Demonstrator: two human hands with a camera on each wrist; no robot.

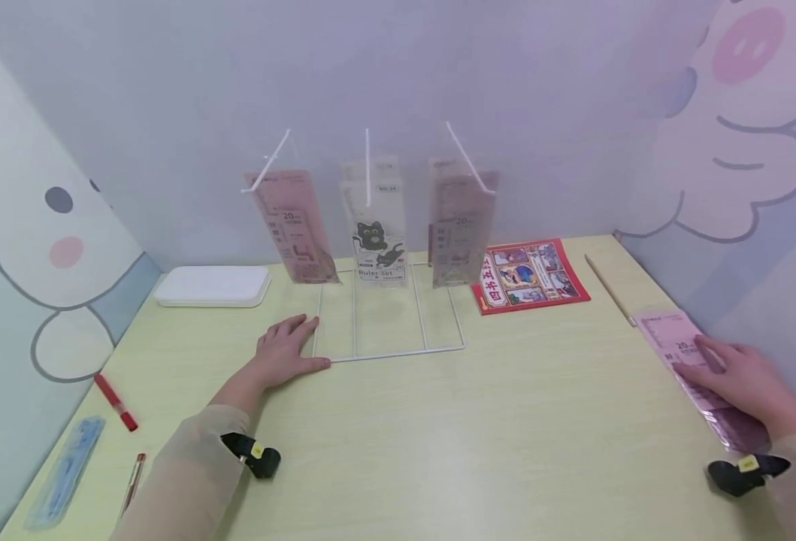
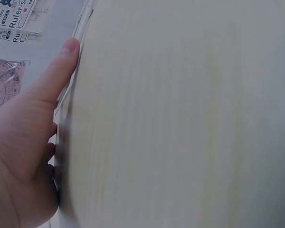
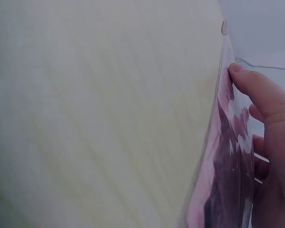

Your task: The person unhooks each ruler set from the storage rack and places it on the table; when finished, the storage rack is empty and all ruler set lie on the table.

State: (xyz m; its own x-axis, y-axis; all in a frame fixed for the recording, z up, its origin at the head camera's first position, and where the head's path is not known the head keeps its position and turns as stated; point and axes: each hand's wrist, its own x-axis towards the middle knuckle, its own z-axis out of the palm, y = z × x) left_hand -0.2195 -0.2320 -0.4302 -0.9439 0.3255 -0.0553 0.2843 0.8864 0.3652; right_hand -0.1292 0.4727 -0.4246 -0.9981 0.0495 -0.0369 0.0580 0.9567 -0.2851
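A white wire display rack [image 1: 389,315] stands at the table's middle back; three packs hang from its prongs: a pink ruler pack [image 1: 294,225], a cat-print ruler set [image 1: 375,225] and another pink pack [image 1: 458,222]. My left hand [image 1: 288,349] lies flat on the table with its thumb [image 2: 52,78] against the rack's base wire [image 2: 80,21]. My right hand [image 1: 743,376] rests flat on a pink ruler pack [image 1: 675,338] lying at the right edge; its fingers [image 3: 261,95] press the pack's plastic [image 3: 223,180].
A white flat case [image 1: 211,285] lies at the back left. A red booklet [image 1: 529,276] and a wooden stick [image 1: 609,289] lie back right. At the left edge are a red marker [image 1: 115,402], a blue pack [image 1: 66,473] and a pen [image 1: 132,481].
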